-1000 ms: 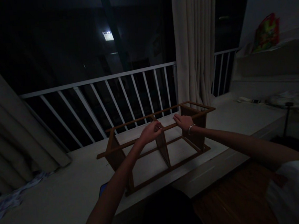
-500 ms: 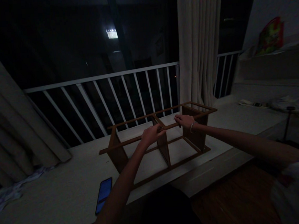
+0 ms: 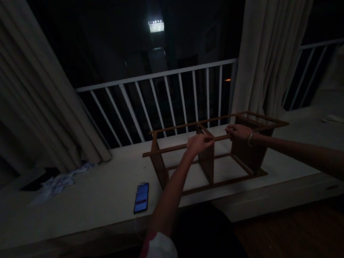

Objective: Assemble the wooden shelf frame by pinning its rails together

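A brown wooden frame with two open bays stands on a pale window ledge. My left hand is closed over the near top rail where the middle divider meets it. My right hand, with a bracelet at the wrist, grips the same rail a little to the right. The room is dim and the fingertips are hard to make out.
A phone with a lit screen lies on the ledge left of the frame. Crumpled paper or cloth lies further left. A white railing and curtains stand behind. Wooden floor is at lower right.
The view has swung to the left, so the frame and both hands sit further right in the picture. Both hands have stayed on the frame's top rail.
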`<state>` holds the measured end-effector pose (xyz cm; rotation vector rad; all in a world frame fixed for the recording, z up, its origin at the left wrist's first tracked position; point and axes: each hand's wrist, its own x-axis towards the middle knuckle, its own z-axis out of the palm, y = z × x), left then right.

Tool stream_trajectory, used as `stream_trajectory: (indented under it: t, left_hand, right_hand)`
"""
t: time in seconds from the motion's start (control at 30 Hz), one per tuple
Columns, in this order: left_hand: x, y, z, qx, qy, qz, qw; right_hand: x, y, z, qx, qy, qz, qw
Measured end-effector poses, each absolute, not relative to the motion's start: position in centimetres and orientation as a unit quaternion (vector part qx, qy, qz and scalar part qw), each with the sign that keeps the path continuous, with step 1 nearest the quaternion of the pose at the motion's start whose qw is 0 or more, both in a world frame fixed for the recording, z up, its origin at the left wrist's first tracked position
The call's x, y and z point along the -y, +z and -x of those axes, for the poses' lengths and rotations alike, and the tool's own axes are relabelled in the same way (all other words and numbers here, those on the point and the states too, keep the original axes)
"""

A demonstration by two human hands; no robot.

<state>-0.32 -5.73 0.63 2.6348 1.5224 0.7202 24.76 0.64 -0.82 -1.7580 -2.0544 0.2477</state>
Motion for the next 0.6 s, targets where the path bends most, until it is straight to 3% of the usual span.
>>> stream_trajectory:
  t: [0.23, 0.6]
  left_hand:
    - [5.3, 0.3, 0.4, -0.489, 0.239, -0.838, 0.03]
    - [5.2, 0.5, 0.6, -0.495, 0.241, -0.833, 0.052]
  right_hand:
    - [-1.8, 0.7, -24.9, 0.776, 0.151, 0.52, 0.322]
    - [2.1, 4.4, -20.3, 0.857, 0.132, 0.426, 0.258]
